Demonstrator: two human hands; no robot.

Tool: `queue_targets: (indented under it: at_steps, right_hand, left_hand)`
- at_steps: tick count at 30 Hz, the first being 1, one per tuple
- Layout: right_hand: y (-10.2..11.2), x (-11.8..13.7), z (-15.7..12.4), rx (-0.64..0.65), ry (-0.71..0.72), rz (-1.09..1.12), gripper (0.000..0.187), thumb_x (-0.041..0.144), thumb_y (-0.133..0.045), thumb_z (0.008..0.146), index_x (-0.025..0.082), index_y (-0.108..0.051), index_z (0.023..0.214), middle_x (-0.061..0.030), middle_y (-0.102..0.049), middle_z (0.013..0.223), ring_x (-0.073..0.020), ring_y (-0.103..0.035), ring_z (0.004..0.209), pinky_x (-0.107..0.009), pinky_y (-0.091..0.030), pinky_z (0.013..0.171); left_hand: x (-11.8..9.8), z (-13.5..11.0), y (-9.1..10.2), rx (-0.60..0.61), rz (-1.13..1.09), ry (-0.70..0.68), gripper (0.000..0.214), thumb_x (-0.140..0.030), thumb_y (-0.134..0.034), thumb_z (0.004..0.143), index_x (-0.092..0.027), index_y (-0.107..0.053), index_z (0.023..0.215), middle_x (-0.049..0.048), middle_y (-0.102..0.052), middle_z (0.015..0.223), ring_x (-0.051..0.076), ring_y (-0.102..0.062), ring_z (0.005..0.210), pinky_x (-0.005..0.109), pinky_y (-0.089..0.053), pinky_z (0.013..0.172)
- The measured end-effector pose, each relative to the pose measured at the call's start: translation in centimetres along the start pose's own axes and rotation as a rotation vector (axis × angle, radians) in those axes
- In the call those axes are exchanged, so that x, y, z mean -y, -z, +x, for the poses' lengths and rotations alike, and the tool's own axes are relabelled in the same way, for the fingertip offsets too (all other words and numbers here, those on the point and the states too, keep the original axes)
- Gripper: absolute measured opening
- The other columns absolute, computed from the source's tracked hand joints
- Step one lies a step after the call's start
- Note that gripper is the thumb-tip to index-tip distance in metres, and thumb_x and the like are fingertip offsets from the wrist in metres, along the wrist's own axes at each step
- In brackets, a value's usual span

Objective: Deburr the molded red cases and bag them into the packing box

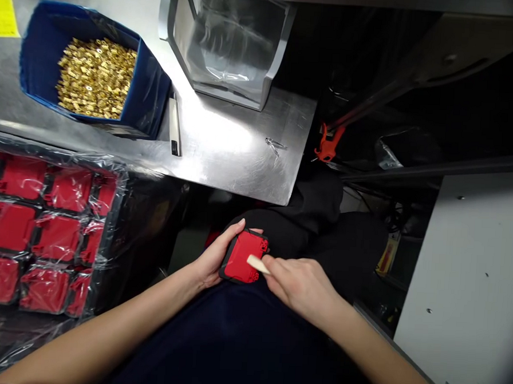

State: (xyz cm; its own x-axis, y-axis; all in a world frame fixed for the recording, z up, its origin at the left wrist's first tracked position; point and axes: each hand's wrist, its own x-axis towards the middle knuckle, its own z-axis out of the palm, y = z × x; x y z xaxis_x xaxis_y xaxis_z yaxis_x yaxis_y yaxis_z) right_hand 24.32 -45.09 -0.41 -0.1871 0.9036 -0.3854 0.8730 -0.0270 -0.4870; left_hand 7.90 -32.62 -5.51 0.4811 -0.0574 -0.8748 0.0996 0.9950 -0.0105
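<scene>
My left hand (218, 257) is closed round the edge of a small red and black plastic case (238, 258), held above my lap. Its red face points up at me, with hinge-like clips along the right side. My right hand (302, 286) is closed on a short cream-coloured flat stick (258, 265), whose blunt end lies over the case's red face. Whether the stick touches the face I cannot tell. The fingers under the case are mostly hidden.
On the metal table (235, 174) stand a blue bin (152, 95) of small brass parts, a grey bin (268, 84) with clear plastic bags, a white-handled cutter (174, 124) and small metal nippers (276, 144). A plastic-lined crate (113, 207) holds several red cases. An orange clamp (328, 143) hangs right.
</scene>
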Motion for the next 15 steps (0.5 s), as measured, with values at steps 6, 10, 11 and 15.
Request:
queue_targets:
  at_steps: [6, 10, 11, 15]
  right_hand:
    - [0.36, 0.19, 0.39, 0.09, -0.085, 0.034, 0.023, 0.033, -0.042, 0.107, 0.025, -0.057, 0.122, 0.0013, -0.075, 0.091, -0.017, -0.071, 0.076, -0.032, -0.032, 0.059]
    - [0.59, 0.23, 0.52, 0.133, -0.035, 0.084, 0.019, 0.031, -0.045, 0.106, 0.026, -0.058, 0.119, 0.0029, -0.076, 0.093, -0.017, -0.072, 0.08, -0.032, -0.032, 0.06]
    - [0.64, 0.21, 0.54, 0.13, -0.047, 0.082, 0.018, 0.031, -0.045, 0.106, 0.026, -0.058, 0.118, 0.0027, -0.076, 0.093, -0.0172, -0.072, 0.08, -0.032, -0.032, 0.06]
    - [0.86, 0.05, 0.6, 0.129, -0.105, 0.072, 0.021, 0.03, -0.044, 0.106, 0.025, -0.057, 0.122, 0.0017, -0.076, 0.094, -0.017, -0.072, 0.078, -0.031, -0.031, 0.06]
  left_hand:
    - [0.24, 0.21, -0.17, -0.06, 0.029, -0.027, 0.049, -0.055, -0.063, 0.094, -0.012, -0.075, 0.113, 0.0114, -0.081, 0.091, 0.02, -0.073, 0.068, 0.028, -0.059, 0.062]
    - [0.3, 0.32, -0.31, -0.058, 0.059, -0.028, 0.05, -0.056, -0.064, 0.093, -0.013, -0.074, 0.116, 0.0132, -0.081, 0.094, 0.022, -0.075, 0.073, 0.029, -0.061, 0.067]
    - [0.27, 0.33, -0.3, -0.058, 0.063, -0.024, 0.051, -0.056, -0.064, 0.092, -0.013, -0.073, 0.117, 0.0134, -0.08, 0.095, 0.022, -0.075, 0.073, 0.03, -0.061, 0.066]
    - [0.1, 0.3, -0.2, -0.059, 0.067, -0.009, 0.051, -0.057, -0.063, 0.093, -0.014, -0.073, 0.118, 0.0112, -0.079, 0.09, 0.021, -0.073, 0.069, 0.029, -0.06, 0.06]
